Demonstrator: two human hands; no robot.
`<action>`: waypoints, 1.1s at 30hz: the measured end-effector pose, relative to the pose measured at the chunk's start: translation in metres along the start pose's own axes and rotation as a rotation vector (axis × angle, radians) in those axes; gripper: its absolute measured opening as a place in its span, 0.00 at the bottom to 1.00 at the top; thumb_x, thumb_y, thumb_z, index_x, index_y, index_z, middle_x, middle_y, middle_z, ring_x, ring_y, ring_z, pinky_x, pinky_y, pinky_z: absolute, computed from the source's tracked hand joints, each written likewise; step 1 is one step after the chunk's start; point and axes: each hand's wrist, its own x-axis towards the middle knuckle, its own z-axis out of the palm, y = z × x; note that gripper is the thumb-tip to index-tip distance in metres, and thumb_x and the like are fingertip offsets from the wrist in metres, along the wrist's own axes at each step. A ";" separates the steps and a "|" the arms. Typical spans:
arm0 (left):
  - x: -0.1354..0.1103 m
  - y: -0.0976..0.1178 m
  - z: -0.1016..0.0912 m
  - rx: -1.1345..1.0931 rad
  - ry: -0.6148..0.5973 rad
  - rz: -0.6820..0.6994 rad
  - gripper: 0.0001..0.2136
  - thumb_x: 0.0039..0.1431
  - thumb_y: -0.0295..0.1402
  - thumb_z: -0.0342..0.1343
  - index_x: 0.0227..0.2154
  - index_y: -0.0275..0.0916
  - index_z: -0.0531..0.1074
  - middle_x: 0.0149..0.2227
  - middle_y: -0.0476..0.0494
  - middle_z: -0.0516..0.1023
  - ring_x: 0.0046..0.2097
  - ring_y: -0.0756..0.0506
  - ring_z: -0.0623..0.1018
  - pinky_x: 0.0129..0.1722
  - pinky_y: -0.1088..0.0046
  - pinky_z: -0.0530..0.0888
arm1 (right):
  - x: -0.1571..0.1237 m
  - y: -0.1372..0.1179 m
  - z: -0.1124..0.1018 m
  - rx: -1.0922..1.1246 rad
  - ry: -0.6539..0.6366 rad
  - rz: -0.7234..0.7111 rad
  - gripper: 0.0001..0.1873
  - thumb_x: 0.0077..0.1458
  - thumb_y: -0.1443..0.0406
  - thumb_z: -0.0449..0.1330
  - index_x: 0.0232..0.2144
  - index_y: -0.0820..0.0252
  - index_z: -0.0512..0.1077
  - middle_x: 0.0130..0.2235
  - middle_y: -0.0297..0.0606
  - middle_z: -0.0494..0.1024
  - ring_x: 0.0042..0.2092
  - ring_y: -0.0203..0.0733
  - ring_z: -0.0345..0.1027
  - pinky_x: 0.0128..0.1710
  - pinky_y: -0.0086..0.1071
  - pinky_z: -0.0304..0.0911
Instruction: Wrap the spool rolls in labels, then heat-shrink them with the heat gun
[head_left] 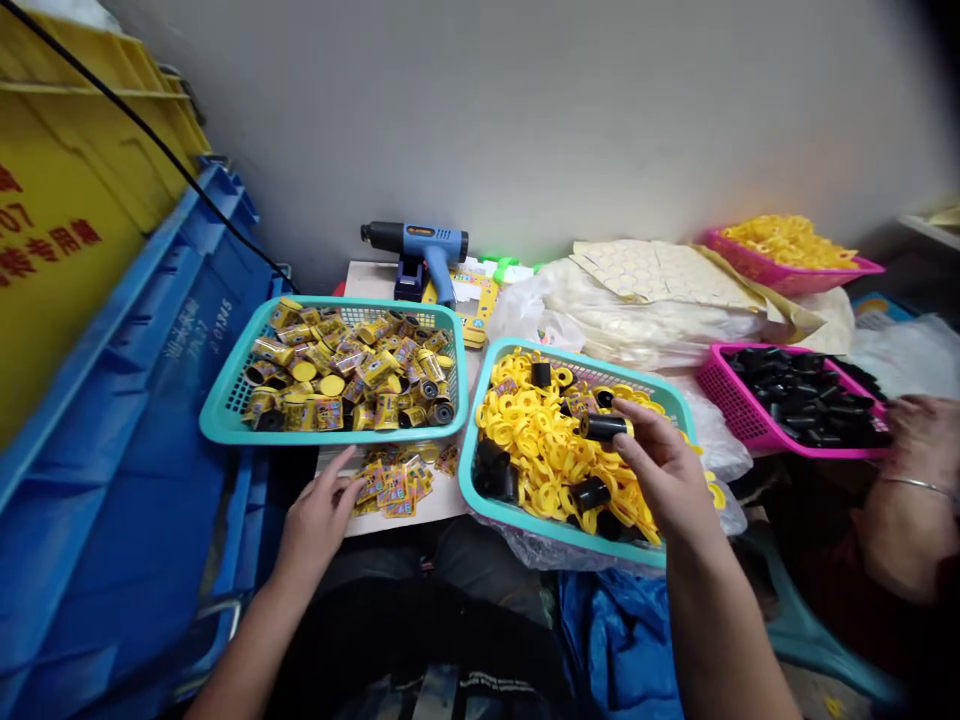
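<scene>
Right hand [666, 462] with part-hidden cylinder [602, 428]

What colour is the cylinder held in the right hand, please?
The cylinder is mostly black, best seen in the head view.

Yellow crate [82, 150] above blue crate [127, 420] at left, black cable [163, 147] slanting in front, pale wall [525, 120] behind

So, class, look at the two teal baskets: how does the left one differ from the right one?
Contents: the left basket holds printed cylinders; the right basket holds mostly loose yellow pieces, with some black cylinders among them.
Pose: the left basket's front rim runs nearly straight across the view; the right basket's slants down towards the right.
Shared: both are teal and well filled.
</scene>
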 end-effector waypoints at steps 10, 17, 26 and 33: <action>-0.024 0.059 -0.023 -0.419 -0.063 0.001 0.15 0.45 0.45 0.63 0.30 0.39 0.80 0.34 0.41 0.83 0.35 0.44 0.81 0.34 0.71 0.78 | -0.051 -0.023 0.087 0.452 -0.439 0.205 0.18 0.50 0.60 0.68 0.44 0.51 0.73 0.42 0.37 0.77 0.42 0.40 0.72 0.43 0.32 0.68; -0.026 0.086 -0.016 -0.591 -0.158 -0.132 0.20 0.40 0.53 0.64 0.26 0.40 0.80 0.30 0.41 0.83 0.34 0.41 0.82 0.36 0.67 0.79 | -0.047 -0.023 0.111 0.659 -0.496 0.259 0.19 0.46 0.63 0.70 0.41 0.53 0.71 0.38 0.33 0.75 0.38 0.35 0.70 0.39 0.28 0.65; -0.032 0.071 -0.006 -0.781 -0.290 -0.257 0.24 0.41 0.56 0.63 0.33 0.40 0.82 0.39 0.36 0.82 0.45 0.35 0.80 0.52 0.53 0.72 | -0.038 -0.019 0.114 0.609 -0.671 0.335 0.18 0.50 0.54 0.67 0.40 0.58 0.73 0.29 0.31 0.75 0.29 0.32 0.69 0.32 0.26 0.62; -0.031 0.076 -0.009 -0.823 -0.365 -0.279 0.24 0.41 0.56 0.63 0.33 0.40 0.82 0.38 0.36 0.82 0.44 0.34 0.80 0.51 0.53 0.73 | -0.039 -0.015 0.112 0.469 -0.697 0.335 0.19 0.49 0.53 0.66 0.40 0.58 0.73 0.30 0.31 0.73 0.29 0.32 0.65 0.31 0.28 0.61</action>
